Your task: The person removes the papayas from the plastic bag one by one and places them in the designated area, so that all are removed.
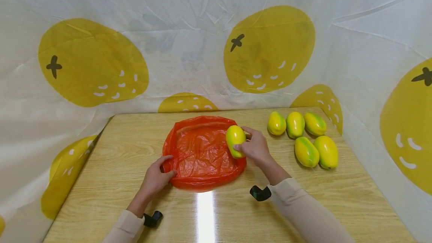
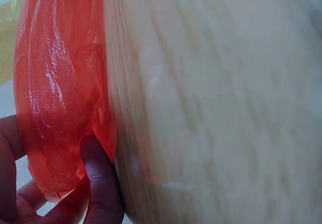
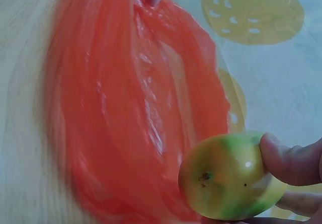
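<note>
A red plastic bag [image 1: 206, 153] lies spread on the wooden table with its mouth open upward. My left hand [image 1: 157, 175] grips the bag's left rim; in the left wrist view the thumb [image 2: 100, 178] presses one side of the film and fingers lie on the other. My right hand [image 1: 255, 146] holds a yellow-green mango [image 1: 235, 140] over the right part of the bag. The right wrist view shows the mango's end [image 3: 221, 178] facing the camera, pinched between thumb and fingers. The palm side of the right hand is mostly hidden.
Several more mangoes stand in two rows at the table's right: a back-row mango [image 1: 276, 123] and a front-row mango [image 1: 326, 152] among them. A white cloth [image 1: 189, 48] printed with yellow fruit hangs behind and beside the wooden table [image 1: 125, 141].
</note>
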Tool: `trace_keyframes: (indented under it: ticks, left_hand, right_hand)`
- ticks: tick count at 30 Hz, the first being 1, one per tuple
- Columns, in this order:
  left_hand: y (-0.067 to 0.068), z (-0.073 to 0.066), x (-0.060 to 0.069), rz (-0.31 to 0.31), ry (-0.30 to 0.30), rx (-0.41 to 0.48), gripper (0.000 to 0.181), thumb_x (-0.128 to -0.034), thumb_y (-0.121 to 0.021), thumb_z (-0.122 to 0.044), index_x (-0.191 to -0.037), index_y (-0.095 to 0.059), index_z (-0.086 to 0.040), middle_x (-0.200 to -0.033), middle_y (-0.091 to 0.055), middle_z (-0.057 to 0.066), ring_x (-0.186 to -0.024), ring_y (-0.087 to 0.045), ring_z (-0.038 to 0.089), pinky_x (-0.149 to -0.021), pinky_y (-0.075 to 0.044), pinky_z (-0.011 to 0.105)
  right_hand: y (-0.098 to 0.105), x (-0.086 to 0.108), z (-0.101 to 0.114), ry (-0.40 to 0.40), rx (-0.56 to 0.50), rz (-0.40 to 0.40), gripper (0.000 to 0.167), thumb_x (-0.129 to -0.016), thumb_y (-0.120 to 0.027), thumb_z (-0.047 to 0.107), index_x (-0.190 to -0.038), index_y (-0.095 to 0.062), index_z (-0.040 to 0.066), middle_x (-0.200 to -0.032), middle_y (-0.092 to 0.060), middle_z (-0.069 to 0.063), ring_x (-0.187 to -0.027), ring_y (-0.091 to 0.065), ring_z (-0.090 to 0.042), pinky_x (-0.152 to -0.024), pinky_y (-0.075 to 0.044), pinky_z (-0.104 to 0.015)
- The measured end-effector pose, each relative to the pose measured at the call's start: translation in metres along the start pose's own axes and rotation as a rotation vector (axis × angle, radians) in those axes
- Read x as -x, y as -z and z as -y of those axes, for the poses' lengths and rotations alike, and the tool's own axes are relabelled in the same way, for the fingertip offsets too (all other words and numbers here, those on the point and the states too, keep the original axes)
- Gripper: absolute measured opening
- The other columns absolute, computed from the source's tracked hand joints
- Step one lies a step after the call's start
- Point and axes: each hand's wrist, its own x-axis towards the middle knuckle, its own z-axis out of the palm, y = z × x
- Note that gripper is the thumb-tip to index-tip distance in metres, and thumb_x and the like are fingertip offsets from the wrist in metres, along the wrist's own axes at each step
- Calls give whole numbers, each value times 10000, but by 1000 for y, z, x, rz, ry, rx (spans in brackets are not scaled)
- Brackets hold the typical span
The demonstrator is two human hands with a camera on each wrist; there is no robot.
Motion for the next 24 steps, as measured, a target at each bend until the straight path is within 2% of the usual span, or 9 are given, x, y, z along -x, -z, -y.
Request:
trace_keyframes:
  ticks: [2, 7, 9, 13, 18, 24]
  left_hand:
    - [0, 0, 0, 3, -1, 4, 567, -965, -708, -149, -1501, -525, -157, -1598, -422, 184, -1250, -484, 359, -819, -572, 291]
    - [-1, -2, 1, 0, -10, -7, 561, -969, -704, -160, -1500, -526, -159, -1597, -424, 187, -1257, -484, 362, -907, -603, 362]
    - [-1, -2, 2, -1, -14, -14, 561, -969, -703, -160, -1501, -524, -151, -1603, -420, 197, -1260, -480, 366, -934, -603, 364]
    - [-1, -3, 2, -2, -8, -15, 560, -970, -699, -160, -1502, -522, -150, -1602, -423, 195, -1258, -481, 360, -909, -596, 340]
    - [-1, -2, 2, -8, -9, -37, 558, -972, -691, -165, -1503, -521, -146, -1601, -431, 197, -1252, -496, 352, -964, -597, 390]
    - [-1, -2, 2, -3, 0, -15, 565, -970, -694, -154, -1507, -516, -147, -1574, -446, 193, -1192, -527, 342, -837, -594, 305]
  right_hand:
    - [6, 0, -1, 5, 7, -4, 795, -863, -787, 40, -1577, -443, 91, -1534, -519, -263, -1415, -510, -440, -1087, -531, -530]
    - [21, -1, -4, -3, 24, -25, 799, -858, -798, 57, -1575, -449, 97, -1544, -505, -275, -1434, -488, -445, -1119, -498, -547]
    - [26, -1, -7, -11, 32, -28, 805, -861, -798, 65, -1581, -440, 100, -1546, -500, -285, -1436, -485, -449, -1124, -493, -551]
    - [35, 0, -13, -20, 54, -33, 812, -870, -789, 85, -1593, -419, 102, -1549, -490, -300, -1438, -477, -461, -1126, -488, -559]
    - [47, 1, -23, -1, 84, -49, 806, -871, -787, 100, -1588, -421, 79, -1560, -474, -305, -1450, -455, -469, -1153, -454, -579]
    - [60, 4, -30, 22, 124, -59, 805, -879, -781, 126, -1589, -409, 51, -1577, -455, -294, -1440, -446, -441, -1191, -393, -600]
